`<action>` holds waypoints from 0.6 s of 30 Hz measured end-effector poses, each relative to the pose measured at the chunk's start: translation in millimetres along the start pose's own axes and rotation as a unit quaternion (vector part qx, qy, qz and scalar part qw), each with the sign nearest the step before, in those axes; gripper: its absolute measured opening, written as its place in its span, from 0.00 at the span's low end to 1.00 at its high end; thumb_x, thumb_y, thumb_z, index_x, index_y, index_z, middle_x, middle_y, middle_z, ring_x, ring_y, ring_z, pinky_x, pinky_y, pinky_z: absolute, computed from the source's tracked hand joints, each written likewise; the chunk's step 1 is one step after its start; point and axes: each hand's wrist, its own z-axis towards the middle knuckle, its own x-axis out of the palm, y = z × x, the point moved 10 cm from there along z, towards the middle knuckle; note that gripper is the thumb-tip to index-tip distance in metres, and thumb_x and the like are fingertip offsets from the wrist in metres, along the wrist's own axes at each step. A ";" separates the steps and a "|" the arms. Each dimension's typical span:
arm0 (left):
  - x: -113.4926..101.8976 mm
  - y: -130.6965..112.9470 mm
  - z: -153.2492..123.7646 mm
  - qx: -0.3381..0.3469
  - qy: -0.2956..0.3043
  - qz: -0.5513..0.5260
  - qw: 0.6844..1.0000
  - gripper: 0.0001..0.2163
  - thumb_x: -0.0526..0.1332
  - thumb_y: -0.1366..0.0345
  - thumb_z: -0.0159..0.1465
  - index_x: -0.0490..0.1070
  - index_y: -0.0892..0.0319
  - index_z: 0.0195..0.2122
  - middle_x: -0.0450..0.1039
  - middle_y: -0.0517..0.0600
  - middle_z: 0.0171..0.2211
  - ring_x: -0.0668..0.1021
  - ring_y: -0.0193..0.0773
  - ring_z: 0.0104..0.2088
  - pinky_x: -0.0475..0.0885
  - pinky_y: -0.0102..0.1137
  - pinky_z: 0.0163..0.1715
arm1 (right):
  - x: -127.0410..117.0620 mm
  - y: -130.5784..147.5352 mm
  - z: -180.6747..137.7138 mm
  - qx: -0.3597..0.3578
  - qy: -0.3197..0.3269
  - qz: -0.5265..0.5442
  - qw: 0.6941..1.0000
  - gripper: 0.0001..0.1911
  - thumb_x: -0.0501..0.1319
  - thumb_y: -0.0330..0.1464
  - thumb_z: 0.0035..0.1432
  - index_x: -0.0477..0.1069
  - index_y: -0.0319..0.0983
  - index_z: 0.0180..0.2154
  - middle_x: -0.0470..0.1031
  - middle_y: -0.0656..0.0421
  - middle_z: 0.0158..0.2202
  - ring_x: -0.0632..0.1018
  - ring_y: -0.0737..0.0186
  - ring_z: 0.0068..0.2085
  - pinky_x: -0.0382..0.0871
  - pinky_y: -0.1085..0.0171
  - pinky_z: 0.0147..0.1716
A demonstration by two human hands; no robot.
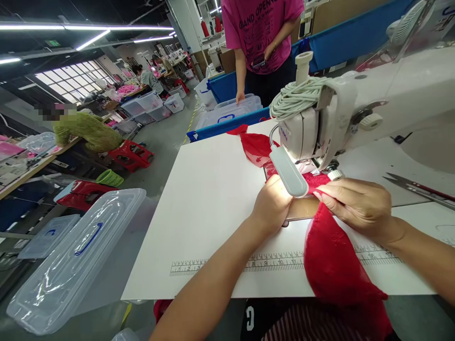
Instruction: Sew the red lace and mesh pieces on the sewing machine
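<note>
Red fabric, with a shaped cup-like panel, runs from under the sewing machine down over the table's front edge. My right hand pinches its edge just right of the needle area. My left hand lies left of the presser foot, close to the red cloth; a grey lamp head partly covers its fingers, so their hold is unclear. More red fabric lies behind the left hand on the white table. Light shines on the stitching spot.
Scissors lie right of my right hand. A ruler scale is marked along the table front. A lidded clear bin stands at the left. Across the table a person in a pink shirt touches another bin.
</note>
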 end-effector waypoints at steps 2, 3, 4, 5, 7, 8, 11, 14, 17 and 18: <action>0.6 -1.3 0.3 0.015 -0.003 -0.001 1.000 0.11 0.51 0.73 0.71 0.72 0.56 0.42 0.78 0.54 0.42 0.79 0.45 0.44 0.76 0.42 0.48 | 0.6 -2.4 -0.1 0.013 0.001 -0.002 1.000 0.09 0.61 0.27 0.68 0.77 0.45 0.38 0.82 0.61 0.30 0.81 0.60 0.28 0.75 0.61 0.29; 2.7 -1.7 0.2 0.020 -0.001 0.004 1.000 0.10 0.52 0.73 0.70 0.72 0.57 0.43 0.78 0.54 0.43 0.79 0.45 0.45 0.76 0.42 0.48 | 0.9 -3.3 -0.2 0.019 0.001 -0.004 1.000 0.09 0.60 0.27 0.68 0.77 0.45 0.38 0.82 0.61 0.29 0.81 0.60 0.28 0.75 0.61 0.28; 5.2 -1.3 0.0 0.021 0.000 0.011 1.000 0.08 0.54 0.73 0.69 0.72 0.57 0.43 0.77 0.54 0.43 0.79 0.45 0.45 0.76 0.41 0.48 | 1.1 -3.6 -0.3 0.020 0.001 -0.005 1.000 0.09 0.60 0.27 0.69 0.77 0.45 0.37 0.82 0.61 0.29 0.81 0.61 0.28 0.74 0.61 0.28; 7.9 -0.7 -0.2 0.020 0.001 0.016 1.000 0.06 0.56 0.72 0.68 0.71 0.57 0.42 0.77 0.54 0.43 0.78 0.45 0.44 0.76 0.41 0.48 | 1.1 -3.1 -0.4 0.017 0.000 -0.004 1.000 0.10 0.60 0.27 0.69 0.77 0.45 0.37 0.82 0.61 0.29 0.81 0.61 0.28 0.74 0.62 0.28; 11.4 1.4 -0.9 0.009 -0.007 0.019 1.000 0.00 0.61 0.67 0.67 0.71 0.56 0.38 0.76 0.52 0.40 0.78 0.45 0.42 0.76 0.41 0.48 | 0.9 -0.7 -0.6 0.004 -0.002 0.000 1.000 0.10 0.59 0.27 0.69 0.77 0.44 0.37 0.81 0.60 0.29 0.81 0.61 0.28 0.74 0.62 0.28; 11.6 3.5 -1.2 -0.002 -0.016 0.015 1.000 0.02 0.61 0.65 0.68 0.70 0.56 0.37 0.75 0.51 0.38 0.78 0.45 0.42 0.76 0.42 0.48 | 0.8 0.1 -0.7 -0.001 -0.002 0.003 1.000 0.10 0.59 0.27 0.69 0.77 0.43 0.37 0.81 0.60 0.30 0.81 0.61 0.29 0.74 0.62 0.28; 9.5 11.8 -1.8 -0.040 -0.035 0.002 0.999 0.08 0.56 0.65 0.72 0.71 0.55 0.36 0.75 0.51 0.35 0.78 0.45 0.41 0.76 0.43 0.47 | 1.1 -1.9 -0.5 0.005 0.000 0.009 1.000 0.09 0.60 0.27 0.69 0.77 0.44 0.39 0.81 0.60 0.30 0.81 0.60 0.29 0.75 0.61 0.29; 6.7 17.3 -0.8 -0.055 -0.030 -0.006 0.998 0.10 0.53 0.68 0.73 0.73 0.54 0.38 0.75 0.51 0.33 0.79 0.46 0.40 0.77 0.43 0.44 | -0.6 -4.4 0.5 0.018 -0.010 0.015 1.000 0.09 0.61 0.27 0.67 0.79 0.46 0.40 0.81 0.61 0.30 0.80 0.60 0.30 0.75 0.60 0.30; 4.9 21.0 0.8 -0.058 -0.017 -0.012 0.998 0.11 0.53 0.70 0.72 0.74 0.54 0.38 0.74 0.50 0.32 0.79 0.46 0.39 0.77 0.42 0.42 | -3.4 -3.1 2.0 0.016 -0.027 0.012 0.999 0.09 0.62 0.27 0.67 0.79 0.46 0.41 0.80 0.61 0.28 0.79 0.60 0.28 0.73 0.59 0.28; 5.1 21.6 1.3 -0.057 -0.011 -0.013 0.998 0.11 0.53 0.70 0.72 0.74 0.54 0.37 0.74 0.50 0.32 0.79 0.45 0.39 0.77 0.41 0.42 | -4.5 -1.5 2.6 0.011 -0.034 0.009 0.999 0.09 0.63 0.26 0.66 0.78 0.46 0.41 0.79 0.61 0.28 0.78 0.60 0.28 0.72 0.59 0.27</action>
